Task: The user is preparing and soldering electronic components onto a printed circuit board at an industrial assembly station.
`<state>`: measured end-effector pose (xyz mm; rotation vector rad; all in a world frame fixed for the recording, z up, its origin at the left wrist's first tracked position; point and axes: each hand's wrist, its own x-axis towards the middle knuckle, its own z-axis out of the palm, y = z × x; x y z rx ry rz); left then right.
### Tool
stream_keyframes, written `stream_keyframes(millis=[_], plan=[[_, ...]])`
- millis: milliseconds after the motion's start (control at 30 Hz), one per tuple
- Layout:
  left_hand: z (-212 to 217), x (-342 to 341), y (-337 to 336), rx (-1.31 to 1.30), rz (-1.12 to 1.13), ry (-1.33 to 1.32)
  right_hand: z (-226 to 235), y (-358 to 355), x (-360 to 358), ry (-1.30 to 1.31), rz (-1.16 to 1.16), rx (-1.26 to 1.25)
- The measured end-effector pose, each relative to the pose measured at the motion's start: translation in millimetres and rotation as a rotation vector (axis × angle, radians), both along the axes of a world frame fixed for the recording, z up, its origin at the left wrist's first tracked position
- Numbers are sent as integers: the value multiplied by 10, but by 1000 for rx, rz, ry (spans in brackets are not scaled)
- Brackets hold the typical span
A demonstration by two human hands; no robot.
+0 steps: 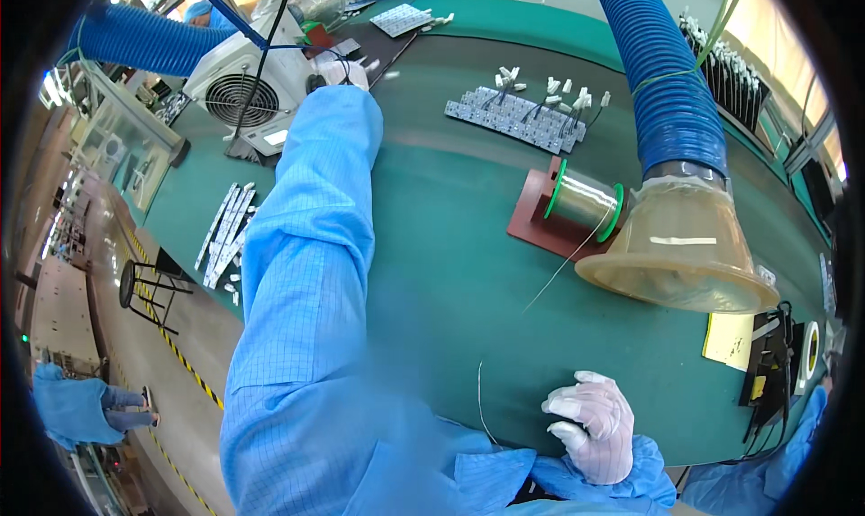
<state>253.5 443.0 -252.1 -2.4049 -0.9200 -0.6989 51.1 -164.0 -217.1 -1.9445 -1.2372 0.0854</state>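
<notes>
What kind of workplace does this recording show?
Most likely an electronics assembly line with a soldering station. A solder wire spool sits on the green bench, a blue fume extraction hose ends in a clear hood, and circuit board strips with white connectors lie nearby.

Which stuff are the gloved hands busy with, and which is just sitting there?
In use:
left hand reaching by the white fan box
right hand resting on the green table

Just lying about:
solder spool
strip boards
blue hose
yellow note
</notes>
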Motion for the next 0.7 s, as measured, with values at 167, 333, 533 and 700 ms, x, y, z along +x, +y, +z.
stream_keyframes(millis=[167, 333, 533, 700], plan=[[393, -48, -425, 344, -126, -234, 15, 38, -23, 5, 81, 31], [1035, -836, -1740, 121, -464, -357, -18, -50, -84, -12, -15, 68], [1030, -2562, -2214, 284, -752, -192, 31, -37, -176, -27, 32, 125], [606, -3529, -2538, -142, -664, 329, 22, -6, -236, -107, 6, 75]])
